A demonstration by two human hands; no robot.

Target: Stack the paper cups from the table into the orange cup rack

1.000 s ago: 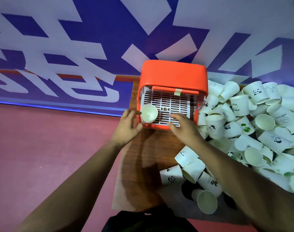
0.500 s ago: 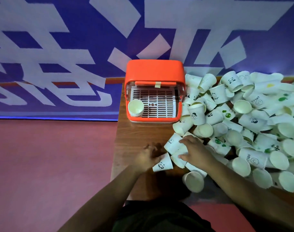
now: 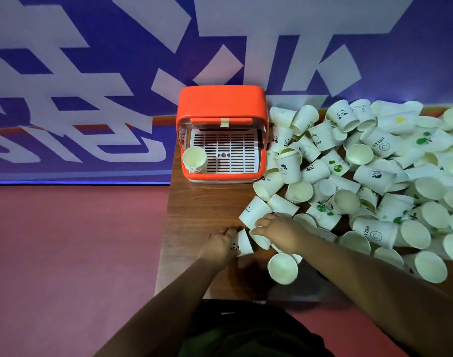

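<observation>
The brown wood-grain table is narrow, and its left edge drops straight to the dull red floor. A bare strip of wood lies between the rack and the hands. The boxy orange plastic cup rack with rounded corners sits at the table's far left corner, against the blue wall with large white shapes, its open front facing near. Inside it lies a white slatted tray, and a short stack of nested white paper cups stands upright in its near left corner, mouth up. The heap of loose white paper cups fills the right of the table, reaching the rack's right side; the tapered, matte cups lie tumbled on their sides, some printed with pandas, green dots or "HELLO". Near the left edge, the left hand grips a panda-printed white paper cup lying on its side. Just right of it, the right hand curls its fingers over a plain white paper cup at the heap's near left fringe. An open-mouthed white paper cup lies near the table's near edge.
</observation>
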